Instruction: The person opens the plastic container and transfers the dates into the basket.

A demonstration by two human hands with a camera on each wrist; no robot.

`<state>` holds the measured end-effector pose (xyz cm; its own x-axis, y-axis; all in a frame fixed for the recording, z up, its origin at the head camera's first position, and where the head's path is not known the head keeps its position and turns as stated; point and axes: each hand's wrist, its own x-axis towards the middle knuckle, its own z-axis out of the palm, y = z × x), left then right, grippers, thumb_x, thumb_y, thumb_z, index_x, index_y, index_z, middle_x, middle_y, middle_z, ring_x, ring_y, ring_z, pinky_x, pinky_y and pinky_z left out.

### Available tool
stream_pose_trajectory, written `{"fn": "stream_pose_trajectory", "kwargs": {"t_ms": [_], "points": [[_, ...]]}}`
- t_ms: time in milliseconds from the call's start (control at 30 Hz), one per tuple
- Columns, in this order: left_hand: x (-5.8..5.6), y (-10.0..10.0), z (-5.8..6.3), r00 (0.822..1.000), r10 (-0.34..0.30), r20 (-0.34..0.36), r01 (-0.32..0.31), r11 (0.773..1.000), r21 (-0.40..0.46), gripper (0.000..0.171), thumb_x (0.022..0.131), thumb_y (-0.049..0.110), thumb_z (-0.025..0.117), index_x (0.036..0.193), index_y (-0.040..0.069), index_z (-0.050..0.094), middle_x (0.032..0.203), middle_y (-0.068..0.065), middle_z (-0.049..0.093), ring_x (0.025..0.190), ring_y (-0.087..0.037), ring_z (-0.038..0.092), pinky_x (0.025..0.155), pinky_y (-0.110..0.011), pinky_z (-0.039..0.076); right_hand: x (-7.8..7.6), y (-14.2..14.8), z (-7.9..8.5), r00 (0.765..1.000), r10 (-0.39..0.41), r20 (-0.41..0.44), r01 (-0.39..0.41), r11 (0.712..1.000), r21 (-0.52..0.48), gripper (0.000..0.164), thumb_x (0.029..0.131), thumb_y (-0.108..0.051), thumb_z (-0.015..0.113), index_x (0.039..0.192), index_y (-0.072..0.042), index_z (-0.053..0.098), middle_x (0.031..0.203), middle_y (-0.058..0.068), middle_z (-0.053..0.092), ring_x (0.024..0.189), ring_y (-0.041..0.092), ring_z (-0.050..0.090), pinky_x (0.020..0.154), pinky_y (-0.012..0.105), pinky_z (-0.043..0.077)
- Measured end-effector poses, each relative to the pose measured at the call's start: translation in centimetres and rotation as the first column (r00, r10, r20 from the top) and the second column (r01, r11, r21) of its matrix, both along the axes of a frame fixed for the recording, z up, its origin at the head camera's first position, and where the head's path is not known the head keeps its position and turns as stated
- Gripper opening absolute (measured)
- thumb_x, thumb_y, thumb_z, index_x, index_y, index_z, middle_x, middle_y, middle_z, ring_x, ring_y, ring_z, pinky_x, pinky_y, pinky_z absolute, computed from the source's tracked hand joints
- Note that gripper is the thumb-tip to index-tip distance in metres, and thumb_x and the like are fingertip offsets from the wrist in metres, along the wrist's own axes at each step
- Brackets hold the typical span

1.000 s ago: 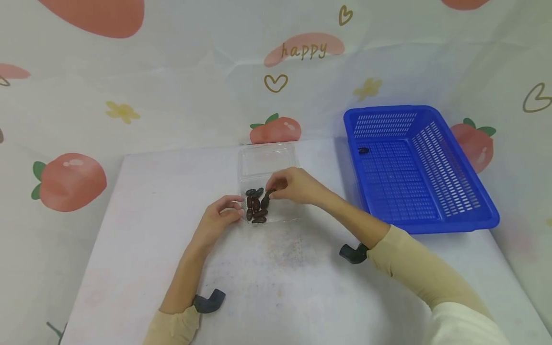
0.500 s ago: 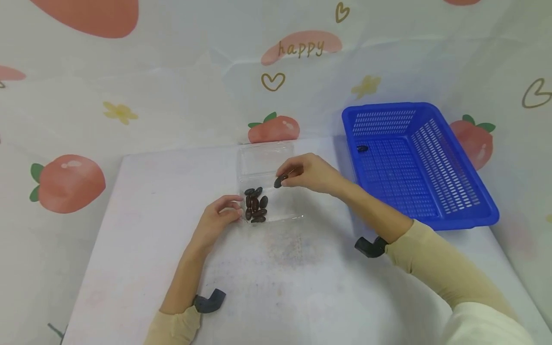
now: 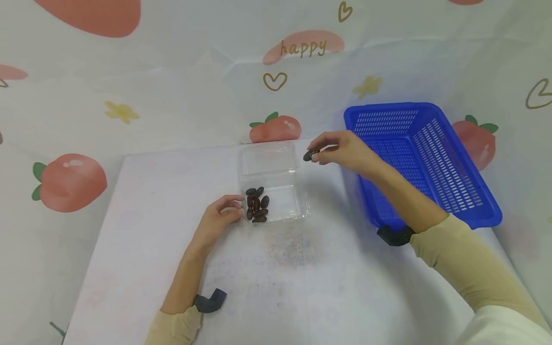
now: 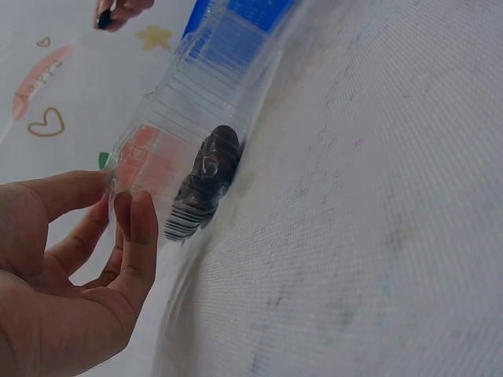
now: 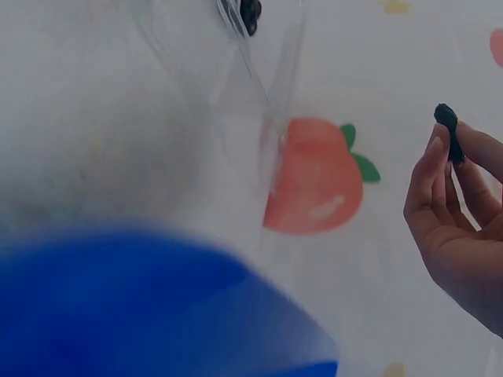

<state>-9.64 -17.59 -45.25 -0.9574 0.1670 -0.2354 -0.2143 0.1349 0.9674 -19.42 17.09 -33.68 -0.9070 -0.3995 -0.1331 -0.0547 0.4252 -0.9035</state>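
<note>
Right of centre in the head view, the right hand (image 3: 342, 149) pinches a held piece (image 3: 311, 155), dark and oval, between thumb and fingertips. Compared with half a second ago, hand and piece have shifted up and right, from above the clear container (image 3: 282, 203) to a position right of its raised lid (image 3: 269, 159). The container, near frame centre, has dark oval pieces (image 3: 256, 203) grouped along the left side of its base. The left hand (image 3: 219, 214), unmoved, holds the container's left edge with bent fingers and thumb. At upper right is the blue basket (image 3: 470, 184); the piece earlier visible in its upper left is now covered by the right hand.

In the left wrist view, the left fingers grip the container edge at left; the grouped pieces show through the wall, and the held piece appears at upper left.

In the right wrist view, the pinch is visible at the right edge. The container occupies the upper middle; the blurred basket fills the lower left.
</note>
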Motion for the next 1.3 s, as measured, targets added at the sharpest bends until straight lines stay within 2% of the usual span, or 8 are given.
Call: {"fn": "stream_pose_trajectory", "kwargs": {"t_ms": [233, 333, 433, 500, 667, 833, 1067, 1300], "points": [[-0.2, 0.1, 0.2, 1.0, 0.003, 0.01, -0.003, 1.0, -0.027, 0.037, 0.094, 0.007, 0.065, 0.13, 0.001, 0.059, 0.108, -0.012, 0.055, 0.089, -0.021, 0.066, 0.085, -0.033, 0.057, -0.6, 3.2, 1.2, 0.997, -0.08, -0.017, 0.081, 0.995, 0.051, 0.029, 0.09, -0.023, 0.075, 0.115, -0.01, 0.069, 0.115, 0.007, 0.066, 0.098, 0.019, 0.069, 0.09, 0.032, 0.054], [-0.1, 0.0, 0.1, 1.0, 0.004, 0.018, -0.004, 0.999, -0.034, 0.037, 0.094, 0.008, 0.066, 0.13, 0.002, 0.059, 0.108, -0.013, 0.055, 0.088, -0.019, 0.065, 0.085, -0.032, 0.056, -0.6, 4.2, 1.8, 0.995, -0.098, -0.021, 0.1, 0.991, 0.087, 0.033, 0.09, -0.028, 0.075, 0.118, -0.011, 0.069, 0.117, 0.006, 0.065, 0.102, 0.02, 0.067, 0.094, 0.037, 0.05], [0.2, -0.1, -0.3, 1.0, 0.001, 0.016, -0.001, 1.0, -0.021, 0.037, 0.094, 0.009, 0.066, 0.13, 0.002, 0.059, 0.109, -0.013, 0.055, 0.089, -0.019, 0.065, 0.086, -0.031, 0.056, -0.8, 5.3, 2.0, 0.993, -0.11, -0.028, 0.113, 0.988, 0.105, 0.035, 0.091, -0.031, 0.074, 0.119, -0.012, 0.068, 0.119, 0.006, 0.064, 0.105, 0.021, 0.065, 0.091, 0.036, 0.051], [0.2, -0.1, -0.4, 1.0, 0.001, 0.01, -0.001, 1.0, -0.014, 0.038, 0.094, 0.009, 0.067, 0.13, 0.002, 0.059, 0.109, -0.013, 0.055, 0.09, -0.018, 0.065, 0.086, -0.03, 0.056, -1.0, 6.1, 2.1, 0.993, -0.111, -0.033, 0.114, 0.988, 0.101, 0.036, 0.091, -0.032, 0.073, 0.121, -0.011, 0.068, 0.12, 0.006, 0.064, 0.105, 0.022, 0.064, 0.087, 0.031, 0.053], [0.2, -0.1, -0.1, 1.0, 0.007, 0.006, -0.007, 1.0, -0.016, 0.037, 0.094, 0.008, 0.066, 0.13, 0.002, 0.059, 0.109, -0.013, 0.055, 0.089, -0.019, 0.065, 0.086, -0.03, 0.056, -1.8, 7.9, 1.7, 0.994, -0.108, -0.03, 0.11, 0.992, 0.069, 0.039, 0.093, -0.032, 0.071, 0.124, -0.008, 0.067, 0.119, 0.007, 0.065, 0.1, 0.024, 0.066, 0.082, 0.024, 0.054], [0.1, -0.1, 0.0, 1.0, 0.006, 0.006, -0.006, 1.0, -0.013, 0.037, 0.094, 0.007, 0.066, 0.13, 0.002, 0.059, 0.109, -0.013, 0.055, 0.09, -0.019, 0.065, 0.086, -0.03, 0.056, -2.7, 9.8, 0.8, 0.992, -0.123, -0.033, 0.124, 0.991, 0.051, 0.042, 0.095, -0.032, 0.068, 0.129, -0.007, 0.064, 0.12, 0.004, 0.066, 0.099, 0.015, 0.068, 0.085, 0.021, 0.051], [0.3, -0.2, 0.0, 1.0, 0.024, 0.009, -0.024, 1.0, -0.02, 0.038, 0.093, 0.005, 0.066, 0.13, 0.0, 0.059, 0.106, -0.012, 0.057, 0.088, -0.02, 0.066, 0.085, -0.031, 0.057, -4.5, 11.7, -0.8, 0.986, -0.164, 0.045, 0.167, 0.982, -0.087, 0.044, 0.097, -0.021, 0.066, 0.134, 0.002, 0.058, 0.119, 0.0, 0.065, 0.105, 0.01, 0.065, 0.086, 0.018, 0.053], [0.3, 0.0, 0.2, 1.0, 0.02, 0.012, -0.02, 1.0, -0.011, 0.037, 0.093, 0.006, 0.066, 0.13, 0.002, 0.06, 0.107, -0.011, 0.056, 0.089, -0.02, 0.065, 0.087, -0.032, 0.056, -6.1, 14.0, -3.0, 0.974, -0.186, 0.13, 0.214, 0.942, -0.257, 0.035, 0.098, -0.007, 0.062, 0.131, 0.005, 0.059, 0.112, -0.002, 0.067, 0.102, 0.01, 0.066, 0.087, 0.022, 0.054]]}}
